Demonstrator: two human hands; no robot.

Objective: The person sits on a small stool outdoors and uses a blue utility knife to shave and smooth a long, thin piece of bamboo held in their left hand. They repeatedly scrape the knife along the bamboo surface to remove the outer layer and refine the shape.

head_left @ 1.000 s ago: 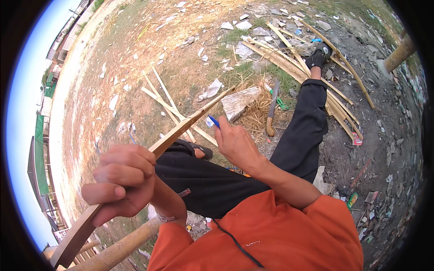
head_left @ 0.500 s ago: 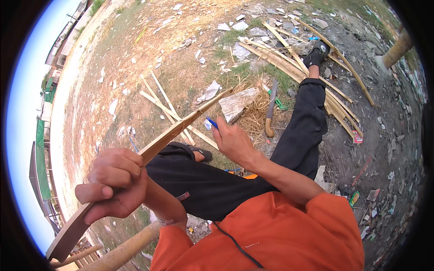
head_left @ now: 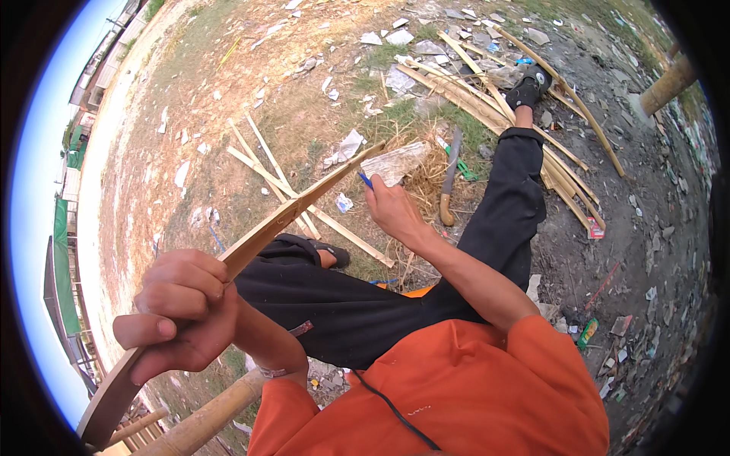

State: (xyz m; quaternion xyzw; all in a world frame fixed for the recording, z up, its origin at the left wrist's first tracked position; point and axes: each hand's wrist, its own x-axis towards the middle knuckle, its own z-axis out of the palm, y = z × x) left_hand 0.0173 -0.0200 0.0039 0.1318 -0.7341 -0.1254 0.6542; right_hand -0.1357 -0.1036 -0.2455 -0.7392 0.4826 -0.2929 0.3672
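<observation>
My left hand (head_left: pixel 182 308) is wrapped round a long bamboo slat (head_left: pixel 266 230), which slants from the lower left up toward the middle. Small marks or notches show on the slat's face. In my right hand (head_left: pixel 397 213) is a slim blue pen-like thing (head_left: pixel 366 181), its tip pointing up and left. That tip lies close to the slat's far end; I cannot tell whether they touch. The fingers of my right hand are closed, and the rest of the blue thing is hidden in them.
On the ground lie crossed bamboo strips (head_left: pixel 281 186), a pale wood block (head_left: pixel 395 161) and a long knife (head_left: pixel 452 178) with a wooden handle. More strips (head_left: pixel 566 182) are piled beside my right leg. A bamboo pole (head_left: pixel 201 418) runs at lower left. Rubble litters the ground.
My right hand has moved up and slightly right with the blue thing, toward the slat's far end. My left hand and the slat have shifted slightly left in view.
</observation>
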